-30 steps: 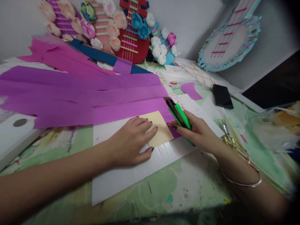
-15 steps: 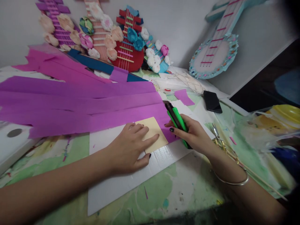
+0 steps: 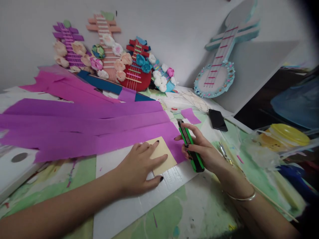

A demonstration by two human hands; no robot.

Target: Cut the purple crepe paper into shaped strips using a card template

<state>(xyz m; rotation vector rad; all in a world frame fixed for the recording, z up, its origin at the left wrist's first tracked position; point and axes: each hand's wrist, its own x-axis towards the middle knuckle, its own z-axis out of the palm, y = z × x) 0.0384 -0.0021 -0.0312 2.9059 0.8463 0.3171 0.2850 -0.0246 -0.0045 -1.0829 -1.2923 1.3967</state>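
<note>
My left hand (image 3: pixel 143 166) lies with fingers spread on a pale yellow card (image 3: pixel 163 155), pressing it down. Under the card is the right end of a purple crepe paper strip (image 3: pixel 134 127), which runs far to the left. Both rest on a white board (image 3: pixel 119 215) with scored lines near its middle. My right hand (image 3: pixel 201 144) is wrapped round a green and black utility knife (image 3: pixel 191 147), held just right of the card. The knife's tip points up and away from me, and it looks raised off the paper.
Magenta paper (image 3: pixel 57 84) and a blue strip (image 3: pixel 104 83) lie behind. Several decorated toy guitars (image 3: pixel 137 74) lean on the wall. To the right are a black phone (image 3: pixel 218 120), scissors (image 3: pixel 223 151), a purple scrap (image 3: pixel 190 115) and a yellow-lidded tub (image 3: pixel 289 134).
The whole view has shifted, so more wall shows. My right hand has turned the knife slightly and straightened its index finger along it. My left index finger has stretched out farther on the card.
</note>
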